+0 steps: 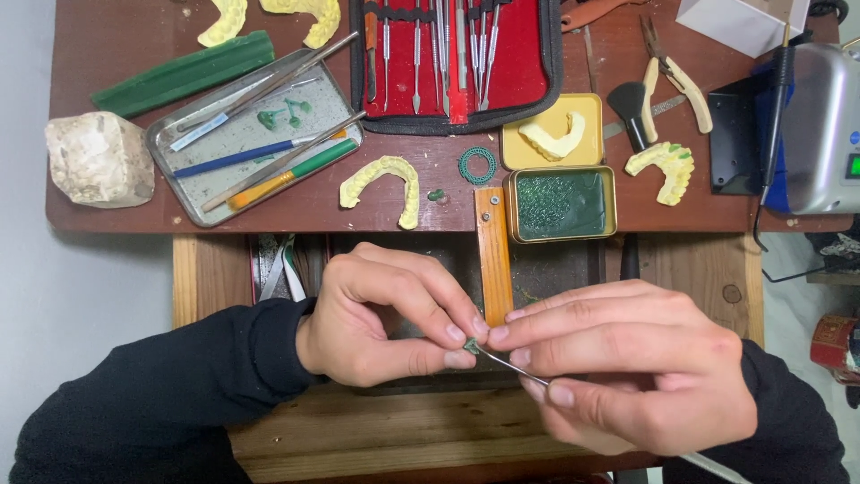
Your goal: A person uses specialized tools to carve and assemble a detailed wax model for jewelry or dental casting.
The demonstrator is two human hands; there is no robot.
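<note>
Our left hand (385, 314) pinches tiny green wax piece (470, 345) at fingertips, mostly hidden, shape unclear to us. Our right hand (636, 358) grips thin metal tool (502, 361), tip touching piece, handle covered by fingers. Green-filled tin (560, 204) at 12 o'clock on surface (116, 40); far edge cut off.

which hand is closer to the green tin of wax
Right. The right hand sits almost straight below the green tin, holding a thin metal tool; the left hand is further off to its lower left.
</note>
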